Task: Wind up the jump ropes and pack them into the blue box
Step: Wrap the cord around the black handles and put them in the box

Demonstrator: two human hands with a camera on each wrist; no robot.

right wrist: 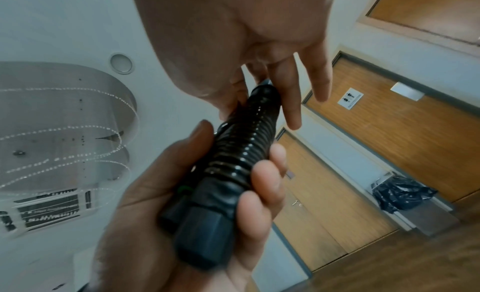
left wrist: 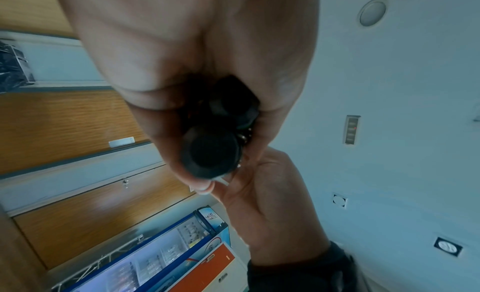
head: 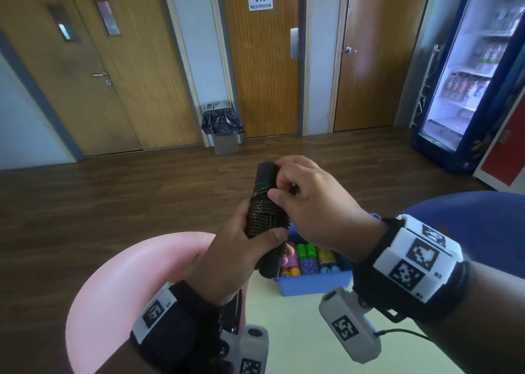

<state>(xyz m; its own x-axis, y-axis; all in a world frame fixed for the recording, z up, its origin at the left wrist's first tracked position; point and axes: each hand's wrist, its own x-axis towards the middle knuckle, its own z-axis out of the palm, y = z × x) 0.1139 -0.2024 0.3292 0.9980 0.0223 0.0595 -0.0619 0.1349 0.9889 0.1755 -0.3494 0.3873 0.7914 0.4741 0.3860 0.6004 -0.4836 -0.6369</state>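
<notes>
A black jump rope [head: 265, 223] is wound tightly round its two black handles, held upright in the air. My left hand [head: 277, 241] grips the lower half of this bundle, thumb in front. My right hand [head: 279, 187] pinches the rope at the bundle's top end between thumb and forefinger. In the right wrist view the jump rope [right wrist: 239, 162] lies in my left palm, and two right fingers [right wrist: 291, 103] stick out straight past it. The left wrist view shows the handles' round ends [left wrist: 210, 152]. Below the hands stands the blue box [head: 312, 284], holding several coloured wound ropes.
The blue box stands on a pale yellow-green surface [head: 284, 331]. A pink round seat [head: 127, 283] is at lower left and a blue round one [head: 468, 217] at right. Across the wooden floor are doors, a lined bin [head: 223, 126] and a drinks fridge [head: 468, 75].
</notes>
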